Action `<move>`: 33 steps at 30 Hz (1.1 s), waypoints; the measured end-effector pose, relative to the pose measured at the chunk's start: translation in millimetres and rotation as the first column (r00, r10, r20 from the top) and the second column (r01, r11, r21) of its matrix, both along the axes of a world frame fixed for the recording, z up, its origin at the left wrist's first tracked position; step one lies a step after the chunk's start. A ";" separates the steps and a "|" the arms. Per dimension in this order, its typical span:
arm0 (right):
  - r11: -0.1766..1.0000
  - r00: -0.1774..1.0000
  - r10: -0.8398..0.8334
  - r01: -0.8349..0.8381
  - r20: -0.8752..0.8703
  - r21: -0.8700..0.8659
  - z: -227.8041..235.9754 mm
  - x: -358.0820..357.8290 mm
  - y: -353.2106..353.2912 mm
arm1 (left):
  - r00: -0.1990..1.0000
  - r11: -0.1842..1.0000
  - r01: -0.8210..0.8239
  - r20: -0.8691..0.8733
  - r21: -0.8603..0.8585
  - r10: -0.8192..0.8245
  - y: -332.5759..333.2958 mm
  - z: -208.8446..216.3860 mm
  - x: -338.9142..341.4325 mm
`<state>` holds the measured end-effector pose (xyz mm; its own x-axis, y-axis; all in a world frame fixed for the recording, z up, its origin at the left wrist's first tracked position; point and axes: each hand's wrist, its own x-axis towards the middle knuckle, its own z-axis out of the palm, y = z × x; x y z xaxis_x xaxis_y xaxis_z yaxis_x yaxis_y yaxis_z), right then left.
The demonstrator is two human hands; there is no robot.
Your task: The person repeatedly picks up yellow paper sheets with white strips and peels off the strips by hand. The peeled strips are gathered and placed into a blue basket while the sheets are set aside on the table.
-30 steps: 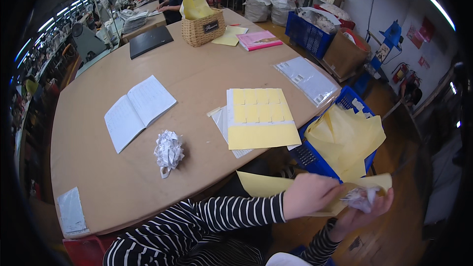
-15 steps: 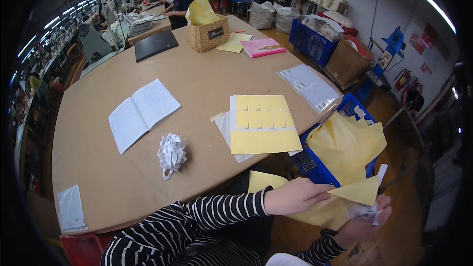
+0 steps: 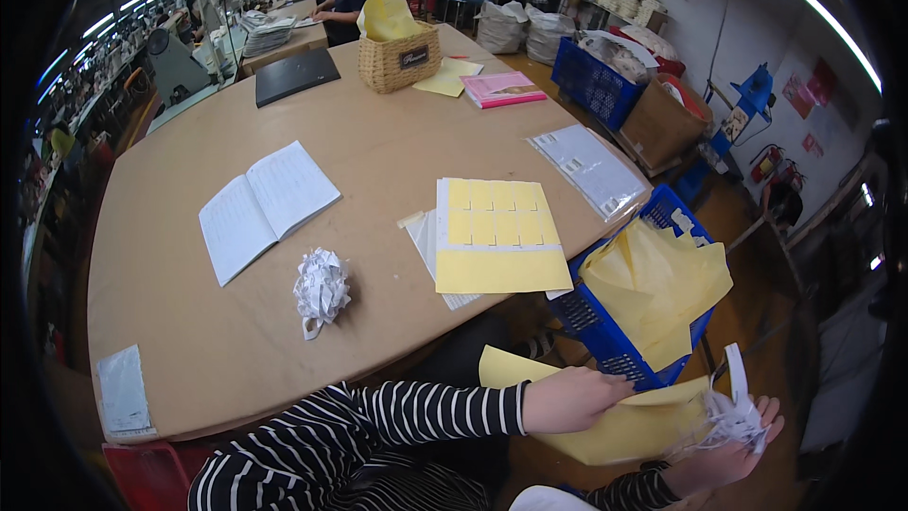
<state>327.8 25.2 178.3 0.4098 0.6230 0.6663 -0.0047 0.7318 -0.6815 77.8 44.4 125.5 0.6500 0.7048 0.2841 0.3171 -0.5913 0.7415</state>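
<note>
My left hand (image 3: pixel 575 399) reaches across my lap in a striped sleeve and pinches a large yellow sheet (image 3: pixel 615 431) by its upper edge. To its right, my right hand (image 3: pixel 730 459) lies palm up and grips a bunch of crumpled white paper strips (image 3: pixel 736 412), which touch the sheet's right end. Just above both hands stands a blue plastic crate (image 3: pixel 605 336) stuffed with more yellow sheets (image 3: pixel 657 284), beside the table edge.
The round wooden table (image 3: pixel 378 151) carries a yellow sticker sheet (image 3: pixel 494 237), an open notebook (image 3: pixel 265 210), a crumpled white paper ball (image 3: pixel 322 289), a wicker basket (image 3: pixel 397 59), a pink book (image 3: pixel 501 88) and a black folder (image 3: pixel 295 74). Other people work at benches behind.
Both hands have dropped lower and the yellow sheet has come down flatter across my lap. The white strips stay in my right hand, now standing up from it.
</note>
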 end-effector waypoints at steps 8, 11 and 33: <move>0.926 0.908 0.378 -0.369 0.180 -0.080 -13.8 -56.9 -16.8 | 0.909 0.924 -0.237 0.403 0.299 0.103 0.7 19.9 24.3; 0.971 0.918 0.238 -0.226 0.316 -0.075 -6.6 -64.0 -17.1 | 0.950 0.924 -0.149 0.311 0.354 0.034 2.9 21.6 13.4; 0.953 0.945 -0.294 0.300 -0.141 0.029 -5.4 19.7 -1.7 | 0.911 0.960 0.163 0.408 -0.228 -0.057 -4.6 -37.0 -27.1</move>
<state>347.6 23.4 173.0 0.6588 0.4269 0.6195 0.1294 0.7469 -0.6522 50.7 39.8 88.5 0.5993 0.7172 0.3557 -0.0881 -0.3825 0.9198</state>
